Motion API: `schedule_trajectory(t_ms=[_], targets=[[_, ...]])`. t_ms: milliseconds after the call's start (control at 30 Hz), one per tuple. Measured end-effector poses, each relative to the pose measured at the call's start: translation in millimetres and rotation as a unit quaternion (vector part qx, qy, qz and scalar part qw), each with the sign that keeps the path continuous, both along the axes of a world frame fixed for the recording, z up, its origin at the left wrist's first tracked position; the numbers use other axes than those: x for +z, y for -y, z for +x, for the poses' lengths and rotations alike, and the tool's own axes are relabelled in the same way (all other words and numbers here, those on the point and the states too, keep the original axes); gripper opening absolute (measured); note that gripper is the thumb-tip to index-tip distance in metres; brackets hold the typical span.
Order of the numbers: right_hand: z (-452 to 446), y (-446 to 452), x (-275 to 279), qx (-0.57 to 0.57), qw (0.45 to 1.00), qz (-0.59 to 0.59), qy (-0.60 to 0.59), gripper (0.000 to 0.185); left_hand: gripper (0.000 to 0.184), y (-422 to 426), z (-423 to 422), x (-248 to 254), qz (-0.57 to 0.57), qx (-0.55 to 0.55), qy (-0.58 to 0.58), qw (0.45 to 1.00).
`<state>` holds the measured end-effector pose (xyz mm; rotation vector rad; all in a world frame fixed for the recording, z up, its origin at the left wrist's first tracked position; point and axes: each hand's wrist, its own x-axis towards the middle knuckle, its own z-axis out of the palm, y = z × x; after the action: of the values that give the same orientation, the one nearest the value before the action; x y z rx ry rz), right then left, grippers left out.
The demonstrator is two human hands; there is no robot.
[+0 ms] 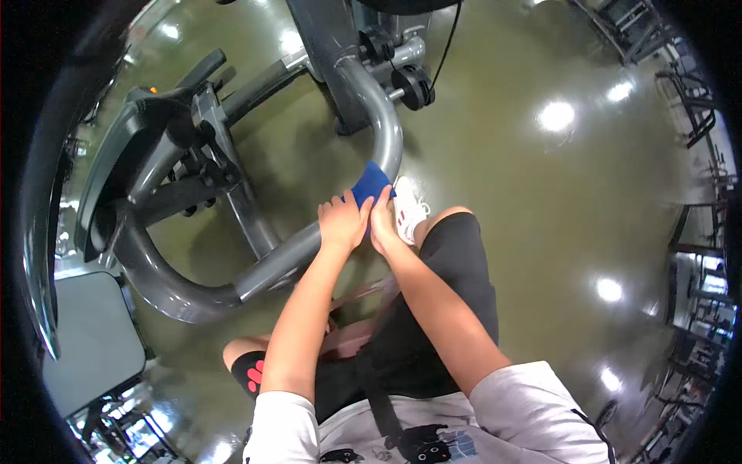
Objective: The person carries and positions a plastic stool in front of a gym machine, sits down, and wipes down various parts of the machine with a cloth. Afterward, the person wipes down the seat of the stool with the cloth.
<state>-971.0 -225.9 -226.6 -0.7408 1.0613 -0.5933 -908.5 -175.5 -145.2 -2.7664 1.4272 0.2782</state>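
Observation:
A blue cloth (pixel 372 182) is wrapped over the curved grey metal tube (pixel 384 127) of an exercise machine, near the middle of the view. My left hand (pixel 343 223) lies on the tube at the cloth's lower left edge, its fingers curled over the top. On the cloth's right side, my right hand (pixel 381 220) presses the cloth against the tube with its fingers together. The two hands are side by side, nearly touching. Part of the cloth is hidden under my fingers.
The machine's padded part (pixel 116 166) and thick lower tube (pixel 182 298) stand at the left. A grey pad (pixel 94 340) is at the lower left. Black round parts (pixel 413 87) and a cable are at the top. More gym equipment (pixel 699 309) lines the right edge.

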Motion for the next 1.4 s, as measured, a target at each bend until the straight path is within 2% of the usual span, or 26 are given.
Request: schedule_trajectory(t_ms=[33,100,167,233,300,367,433,500,600,733,800,900,967,1033,1067,1233,1300,1333,1400], targets=[[6,-1,-6,-0.009,1.000,0.011,0.001,0.080,0.056,-1,4,-4,0.011,-0.009,0.001,1.000],[16,-3,-14,-0.056,0.996,-0.015,-0.061,0.087,0.051,0,11,-11,-0.038,-0.058,-0.016,0.997],[12,0,6,-0.102,0.993,-0.003,-0.058,0.082,0.050,2,13,-9,-0.049,-0.071,-0.040,0.995],[14,2,3,-0.103,0.991,-0.035,-0.077,0.079,0.049,5,14,-7,-0.055,-0.086,-0.063,0.993],[22,11,2,-0.160,0.977,-0.102,-0.100,0.077,0.046,14,12,-7,-0.072,-0.054,-0.093,0.992],[21,29,13,-0.126,0.969,-0.157,-0.140,0.076,0.045,27,9,-9,-0.071,-0.048,-0.112,0.990],[29,46,9,-0.149,0.947,-0.227,-0.169,0.073,0.044,43,7,-10,-0.075,-0.033,-0.132,0.988],[34,67,9,-0.145,0.921,-0.303,-0.199,0.072,0.043,61,6,-9,-0.059,0.031,-0.172,0.983],[38,101,20,-0.083,0.921,-0.318,-0.207,0.077,0.045,87,9,-15,-0.069,0.057,-0.190,0.978],[52,143,33,-0.022,0.922,-0.298,-0.247,0.078,0.048,118,17,-23,-0.129,0.089,-0.205,0.966],[53,163,45,0.118,0.928,-0.235,-0.265,0.079,0.052,134,17,-20,-0.127,0.122,-0.194,0.965],[65,189,31,0.186,0.933,-0.200,-0.236,0.081,0.052,154,19,-20,-0.146,0.144,-0.163,0.965],[75,202,20,0.177,0.931,-0.203,-0.247,0.083,0.053,166,21,-19,-0.147,0.150,-0.163,0.964],[81,217,14,0.240,0.942,-0.172,-0.157,0.082,0.058,176,23,-18,-0.148,0.183,-0.168,0.957],[82,219,10,0.238,0.941,-0.166,-0.176,0.068,0.057,181,25,-19,-0.156,0.177,-0.164,0.958],[73,229,11,0.261,0.961,-0.072,-0.062,0.066,0.057,199,30,-21,-0.162,0.169,-0.138,0.962],[77,229,1,0.232,0.972,-0.028,0.020,0.068,0.059,205,33,-24,-0.165,0.172,-0.118,0.964],[78,230,-4,0.231,0.972,-0.027,0.020,0.068,0.059,209,34,-25,-0.164,0.171,-0.118,0.964],[81,232,-15,0.235,0.967,0.058,0.082,0.066,0.063,214,35,-27,-0.166,0.157,-0.069,0.971]])
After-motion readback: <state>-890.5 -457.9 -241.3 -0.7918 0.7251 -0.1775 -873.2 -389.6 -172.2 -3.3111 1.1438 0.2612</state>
